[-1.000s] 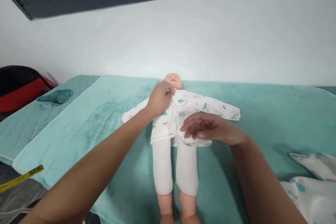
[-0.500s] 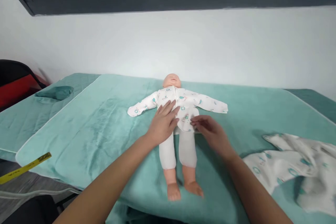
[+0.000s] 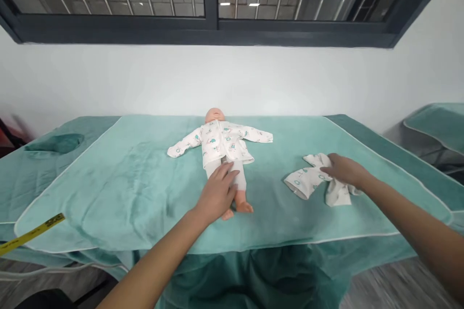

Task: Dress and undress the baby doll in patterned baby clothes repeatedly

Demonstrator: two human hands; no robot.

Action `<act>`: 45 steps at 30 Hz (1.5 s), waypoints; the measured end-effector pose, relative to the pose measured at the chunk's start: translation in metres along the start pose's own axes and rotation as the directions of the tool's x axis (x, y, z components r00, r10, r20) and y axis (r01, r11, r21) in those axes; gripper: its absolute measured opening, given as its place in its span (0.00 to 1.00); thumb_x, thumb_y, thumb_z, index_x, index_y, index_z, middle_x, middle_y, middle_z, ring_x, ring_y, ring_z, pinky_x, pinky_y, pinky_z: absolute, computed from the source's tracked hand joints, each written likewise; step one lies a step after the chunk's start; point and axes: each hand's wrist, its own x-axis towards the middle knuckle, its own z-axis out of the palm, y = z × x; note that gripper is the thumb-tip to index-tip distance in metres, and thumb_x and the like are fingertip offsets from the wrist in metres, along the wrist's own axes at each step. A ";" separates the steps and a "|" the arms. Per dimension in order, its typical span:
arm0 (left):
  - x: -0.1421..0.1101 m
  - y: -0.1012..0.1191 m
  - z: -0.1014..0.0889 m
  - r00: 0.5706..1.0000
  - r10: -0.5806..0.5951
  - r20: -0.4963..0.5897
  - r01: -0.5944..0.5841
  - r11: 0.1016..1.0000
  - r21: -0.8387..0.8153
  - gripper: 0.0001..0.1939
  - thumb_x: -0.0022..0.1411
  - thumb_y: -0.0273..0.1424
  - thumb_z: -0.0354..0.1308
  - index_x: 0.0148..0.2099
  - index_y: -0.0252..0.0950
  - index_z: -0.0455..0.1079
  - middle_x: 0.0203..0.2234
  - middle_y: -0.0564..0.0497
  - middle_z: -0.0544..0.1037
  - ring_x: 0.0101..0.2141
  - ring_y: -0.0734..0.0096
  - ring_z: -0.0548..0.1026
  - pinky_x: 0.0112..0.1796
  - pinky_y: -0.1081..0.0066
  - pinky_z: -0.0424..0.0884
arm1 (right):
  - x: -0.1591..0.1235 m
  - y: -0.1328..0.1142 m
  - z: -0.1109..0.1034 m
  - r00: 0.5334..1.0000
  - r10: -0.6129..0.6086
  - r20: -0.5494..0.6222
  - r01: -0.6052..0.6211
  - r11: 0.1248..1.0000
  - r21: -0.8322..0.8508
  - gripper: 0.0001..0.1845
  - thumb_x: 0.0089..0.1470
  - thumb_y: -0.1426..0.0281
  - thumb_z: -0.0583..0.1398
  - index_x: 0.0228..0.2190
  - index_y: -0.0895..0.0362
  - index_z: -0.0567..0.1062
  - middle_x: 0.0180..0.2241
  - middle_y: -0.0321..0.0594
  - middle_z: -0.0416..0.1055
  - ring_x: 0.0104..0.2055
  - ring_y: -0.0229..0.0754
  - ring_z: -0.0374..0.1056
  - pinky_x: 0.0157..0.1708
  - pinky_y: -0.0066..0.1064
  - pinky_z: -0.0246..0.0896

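Note:
A baby doll (image 3: 215, 115) lies on its back in a white patterned jacket (image 3: 224, 137) with arms spread, over plain white leggings (image 3: 239, 181). My left hand (image 3: 217, 190) rests over the doll's legs, fingers stretched out, holding nothing and partly hiding them. Off to the right, my right hand (image 3: 343, 170) has its fingers closed on a crumpled pair of baby pants (image 3: 305, 182) in the same white print. The pants still touch the bed, and my hand covers part of them.
A green padded cover (image 3: 145, 169) spreads over the bed, its front edge hanging down in folds. Yellow tape (image 3: 34, 234) sticks in from the left. Behind the bed stands a white wall (image 3: 232, 79) below a barred window (image 3: 212, 24).
My right hand has left the jacket's hem and moved right onto the baby pants. The left hand has slid from the doll's belly to its legs. The view has shifted right.

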 end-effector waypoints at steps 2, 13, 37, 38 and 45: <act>-0.010 0.002 -0.006 0.999 -0.021 0.026 0.023 0.998 -0.062 0.19 0.67 0.30 0.49 0.59 0.37 0.66 0.64 0.42 0.62 0.65 0.58 0.58 0.63 0.53 0.60 | 0.006 -0.023 -0.005 0.999 -0.040 0.025 0.039 0.999 0.037 0.17 0.49 0.64 0.59 0.41 0.58 0.73 0.39 0.54 0.76 0.40 0.57 0.72 0.35 0.39 0.61; 0.020 0.035 -0.064 0.962 -0.243 -0.126 0.124 0.797 -0.591 0.27 0.59 0.37 0.61 0.59 0.40 0.62 0.58 0.44 0.70 0.58 0.59 0.68 0.55 0.59 0.66 | -0.045 -0.219 -0.089 0.740 -0.642 -0.203 0.602 0.498 0.624 0.15 0.49 0.58 0.63 0.31 0.56 0.69 0.29 0.33 0.66 0.31 0.38 0.61 0.29 0.28 0.54; 0.023 0.027 -0.181 0.852 -0.373 -0.367 -0.003 0.698 -0.716 0.16 0.58 0.45 0.62 0.38 0.38 0.72 0.26 0.52 0.73 0.27 0.72 0.71 0.27 0.73 0.68 | -0.063 -0.274 -0.122 0.541 -0.835 -0.106 0.327 0.093 0.940 0.17 0.51 0.63 0.67 0.39 0.55 0.69 0.30 0.34 0.72 0.29 0.36 0.68 0.28 0.27 0.61; 0.022 0.030 -0.180 0.872 -0.348 -0.343 0.016 0.722 -0.692 0.16 0.58 0.45 0.62 0.41 0.38 0.72 0.28 0.52 0.74 0.28 0.72 0.72 0.28 0.73 0.68 | -0.062 -0.277 -0.121 0.545 -0.829 -0.123 0.358 0.098 0.929 0.17 0.51 0.65 0.67 0.41 0.54 0.68 0.31 0.34 0.72 0.30 0.37 0.68 0.28 0.28 0.62; 0.020 0.065 -0.154 0.940 -0.291 -0.176 0.143 0.808 -0.571 0.20 0.51 0.36 0.68 0.46 0.38 0.72 0.39 0.50 0.78 0.38 0.63 0.75 0.34 0.71 0.69 | -0.070 -0.293 -0.118 0.555 -0.807 -0.204 0.508 0.134 0.851 0.21 0.52 0.63 0.66 0.46 0.51 0.68 0.35 0.35 0.74 0.32 0.40 0.70 0.29 0.30 0.64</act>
